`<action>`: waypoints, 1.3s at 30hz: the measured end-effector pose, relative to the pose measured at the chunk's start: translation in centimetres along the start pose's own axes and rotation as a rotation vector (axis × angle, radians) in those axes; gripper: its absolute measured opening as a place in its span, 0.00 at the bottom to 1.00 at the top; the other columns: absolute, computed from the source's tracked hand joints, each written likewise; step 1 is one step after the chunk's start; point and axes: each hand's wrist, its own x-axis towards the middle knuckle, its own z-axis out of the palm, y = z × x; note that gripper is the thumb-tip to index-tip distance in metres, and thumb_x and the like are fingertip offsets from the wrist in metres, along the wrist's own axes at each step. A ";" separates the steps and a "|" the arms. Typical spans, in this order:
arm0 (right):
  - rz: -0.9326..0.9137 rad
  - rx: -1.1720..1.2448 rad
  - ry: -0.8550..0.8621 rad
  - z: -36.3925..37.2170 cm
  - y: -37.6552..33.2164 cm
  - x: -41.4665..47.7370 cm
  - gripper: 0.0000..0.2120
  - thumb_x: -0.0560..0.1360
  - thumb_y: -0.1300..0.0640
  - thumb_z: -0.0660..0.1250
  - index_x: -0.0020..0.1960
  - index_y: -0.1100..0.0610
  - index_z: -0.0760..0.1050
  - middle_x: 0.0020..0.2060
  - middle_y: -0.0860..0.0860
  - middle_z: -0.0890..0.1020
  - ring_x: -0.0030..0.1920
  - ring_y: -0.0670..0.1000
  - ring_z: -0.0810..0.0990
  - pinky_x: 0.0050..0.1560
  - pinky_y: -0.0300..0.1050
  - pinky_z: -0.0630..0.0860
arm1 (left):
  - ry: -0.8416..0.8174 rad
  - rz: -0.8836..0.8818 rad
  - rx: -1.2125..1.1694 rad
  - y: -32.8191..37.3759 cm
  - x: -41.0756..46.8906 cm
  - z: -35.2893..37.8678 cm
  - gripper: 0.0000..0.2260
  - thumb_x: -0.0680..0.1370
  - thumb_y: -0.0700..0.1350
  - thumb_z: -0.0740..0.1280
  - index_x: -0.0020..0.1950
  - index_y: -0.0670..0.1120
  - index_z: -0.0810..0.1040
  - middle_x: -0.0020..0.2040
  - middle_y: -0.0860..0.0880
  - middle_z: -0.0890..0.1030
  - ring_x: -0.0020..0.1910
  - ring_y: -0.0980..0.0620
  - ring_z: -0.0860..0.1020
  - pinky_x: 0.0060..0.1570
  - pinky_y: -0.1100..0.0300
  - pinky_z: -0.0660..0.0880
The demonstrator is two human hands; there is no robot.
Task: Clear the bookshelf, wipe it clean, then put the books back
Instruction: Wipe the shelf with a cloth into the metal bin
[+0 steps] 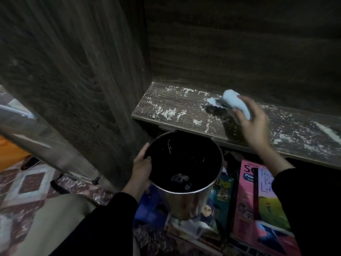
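Observation:
The dark wooden shelf board [171, 109] holds no books and is speckled with white dust and a dark clump of dirt. My right hand [252, 124] grips a white cloth [234, 102] and holds it on the board beside that dirt. My left hand [141, 169] grips the rim of a shiny metal bucket [186, 202], held just under the board's front edge. The bucket's inside is black, with bits of debris at the bottom. Several books lie flat on the floor below, among them a pink book [247, 204] and a blue-green book [221, 196].
The bookshelf's tall side panel [77, 74] rises at the left and its back panel [239, 43] closes the rear. A patterned floor mat [33, 182] lies at the lower left. A white streak [328, 132] marks the board's right end.

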 end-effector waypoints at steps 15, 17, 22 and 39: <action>0.417 -0.683 -0.302 4.0 2.5 1.9 0.28 0.79 0.38 0.53 0.77 0.43 0.52 0.76 0.61 0.51 0.75 0.66 0.46 0.71 0.66 0.45 | 0.107 0.135 0.042 0.7 4.1 -0.1 0.25 0.79 0.33 0.56 0.73 0.53 0.68 0.67 0.48 0.74 0.64 0.47 0.74 0.67 0.48 0.69; 0.393 -0.678 -0.313 4.8 2.3 1.9 0.28 0.80 0.38 0.50 0.77 0.43 0.50 0.76 0.61 0.49 0.75 0.65 0.45 0.71 0.64 0.44 | 0.108 0.109 0.009 0.4 4.4 -0.2 0.24 0.80 0.32 0.55 0.72 0.52 0.69 0.65 0.47 0.75 0.62 0.46 0.76 0.66 0.47 0.70; 0.332 -0.653 -0.400 6.6 1.1 2.2 0.29 0.79 0.35 0.47 0.77 0.41 0.47 0.77 0.60 0.46 0.76 0.64 0.43 0.72 0.64 0.43 | 0.084 0.115 -0.014 0.1 4.8 0.1 0.22 0.81 0.33 0.55 0.72 0.52 0.70 0.64 0.47 0.76 0.62 0.46 0.76 0.65 0.46 0.71; -0.159 -0.662 -0.567 10.1 -2.4 -0.8 0.24 0.82 0.43 0.51 0.76 0.39 0.51 0.76 0.59 0.53 0.72 0.63 0.55 0.69 0.56 0.54 | 0.115 0.315 0.135 -1.2 5.1 0.2 0.22 0.80 0.32 0.58 0.71 0.49 0.72 0.66 0.48 0.75 0.66 0.49 0.73 0.70 0.48 0.67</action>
